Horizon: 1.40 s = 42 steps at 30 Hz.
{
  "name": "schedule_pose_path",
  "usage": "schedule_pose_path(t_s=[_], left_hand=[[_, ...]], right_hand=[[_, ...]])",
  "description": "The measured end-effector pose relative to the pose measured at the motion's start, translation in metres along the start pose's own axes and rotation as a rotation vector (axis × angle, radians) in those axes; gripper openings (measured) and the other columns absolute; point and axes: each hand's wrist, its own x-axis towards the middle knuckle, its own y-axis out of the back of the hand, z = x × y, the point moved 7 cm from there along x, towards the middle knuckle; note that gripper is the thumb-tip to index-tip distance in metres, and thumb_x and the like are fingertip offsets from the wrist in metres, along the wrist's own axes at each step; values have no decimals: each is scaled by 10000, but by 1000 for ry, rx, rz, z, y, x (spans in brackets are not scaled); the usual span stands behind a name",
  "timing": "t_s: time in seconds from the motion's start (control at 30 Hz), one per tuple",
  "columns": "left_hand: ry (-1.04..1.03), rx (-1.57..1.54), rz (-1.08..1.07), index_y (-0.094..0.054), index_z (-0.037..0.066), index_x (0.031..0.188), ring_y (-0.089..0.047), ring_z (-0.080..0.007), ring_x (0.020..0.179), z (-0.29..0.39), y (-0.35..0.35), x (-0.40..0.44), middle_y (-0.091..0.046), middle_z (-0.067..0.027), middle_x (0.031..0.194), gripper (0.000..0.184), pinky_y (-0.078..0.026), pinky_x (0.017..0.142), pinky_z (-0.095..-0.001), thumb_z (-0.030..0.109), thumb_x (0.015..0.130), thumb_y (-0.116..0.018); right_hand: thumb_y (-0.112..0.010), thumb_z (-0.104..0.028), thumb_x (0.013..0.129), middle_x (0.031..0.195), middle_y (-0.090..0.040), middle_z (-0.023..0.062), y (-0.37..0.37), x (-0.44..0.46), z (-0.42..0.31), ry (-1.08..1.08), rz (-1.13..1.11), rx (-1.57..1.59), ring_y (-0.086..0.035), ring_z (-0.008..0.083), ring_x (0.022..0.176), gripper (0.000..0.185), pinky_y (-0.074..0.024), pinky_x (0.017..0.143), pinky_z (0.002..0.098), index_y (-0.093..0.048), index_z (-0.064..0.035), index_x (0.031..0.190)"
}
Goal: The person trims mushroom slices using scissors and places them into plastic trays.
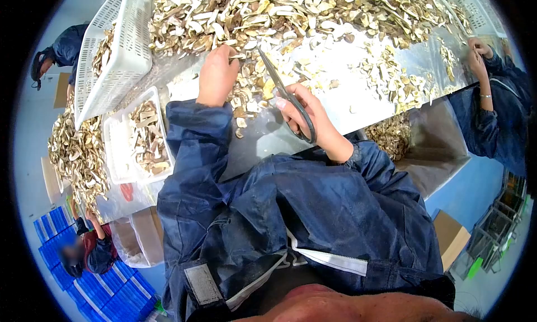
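Note:
My right hand (305, 112) is closed round the handles of a pair of dark scissors (272, 67). Their blades point up and away from me, toward the heap, and look close together. My left hand (217, 76) is pinched on a small mushroom slice (239, 57), whose end sticks out past the fingertips, left of the scissor tips. Beyond both hands lies a large heap of dried mushroom slices (246, 20). Smaller loose pieces (246, 92) are scattered between my hands on the shiny metal table (251, 146).
A white perforated basket (114, 53) stands at the left, with a white tray (109, 148) of slices nearer me. Another mushroom pile (78, 154) lies farther left. A lined box (433, 140) with pieces is below the table's right edge. Co-workers are on both sides, one at right (492, 104).

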Motion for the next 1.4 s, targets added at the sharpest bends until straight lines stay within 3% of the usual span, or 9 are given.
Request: schedule_pose_path(t_s=[0.17,0.2,0.33,0.43,0.57,0.73,0.87,1.03,1.4], left_hand=[[74,-133,11,-644,4,1010,-635,-377,753,1,22,-20,-662,-185,818,191,-488,693,-459,162,902,-643],[198,-251,-25,-652,15,1021,-553,-224,577,2,29,-28,-606,-92,692,165,-427,557,-355,148,929,-621],[369,-815,3,-631,9,1157,-459,-48,584,-22,28,-52,-548,37,706,239,-347,531,-199,104,938,-607],[531,-1241,-21,-593,-17,1192,-462,-60,588,-15,28,-73,-567,-2,774,272,-353,533,-192,58,932,-572],[567,-1425,-80,-595,13,1079,-463,-51,610,-11,26,-92,-563,3,838,136,-362,533,-207,83,969,-555],[402,-1260,24,-532,91,1063,-451,-15,645,-2,36,-98,-555,43,845,217,-334,535,-176,67,926,-698],[358,-1240,57,-536,93,1092,-436,-15,636,14,44,-98,-552,50,850,235,-321,528,-175,56,922,-694],[372,-1298,-122,-569,84,1064,-389,-8,578,14,34,-104,-553,50,842,191,-276,501,-185,42,918,-685],[441,-1362,-163,-531,93,943,-353,-32,540,24,23,-101,-466,58,699,99,-264,487,-211,72,977,-622]], right_hand=[[-627,-270,1013,701,-501,-21,0,1,2,-8,-39,-14,-423,39,519,273,-324,496,210,-576,-52,1171],[-645,-278,1003,683,-499,-20,1,1,3,0,-25,-7,-421,43,508,271,-319,479,218,-570,-55,1139],[-684,-295,982,647,-497,-20,0,3,3,8,-6,9,-422,51,488,280,-311,444,232,-563,-60,1074],[-693,-300,976,647,-495,-20,-3,2,1,13,-7,-39,-424,52,498,288,-313,453,234,-569,-59,1075],[-716,-334,956,663,-509,-4,-8,-7,2,-9,-40,-179,-443,75,560,342,-348,513,252,-575,-52,1090],[-747,-373,922,722,-545,37,-20,-18,-21,73,-106,-423,-490,134,670,419,-422,622,302,-579,-47,1124],[-761,-331,920,758,-489,-14,-25,-20,-28,91,-149,-461,-435,83,701,407,-380,634,264,-568,-58,1151],[-762,-337,918,772,-508,-8,-25,-18,-24,92,-156,-469,-444,82,707,412,-385,641,258,-574,-61,1160],[-761,-349,916,734,-519,-2,-21,-19,-20,86,-138,-504,-463,88,677,405,-389,612,271,-580,-59,1135]])
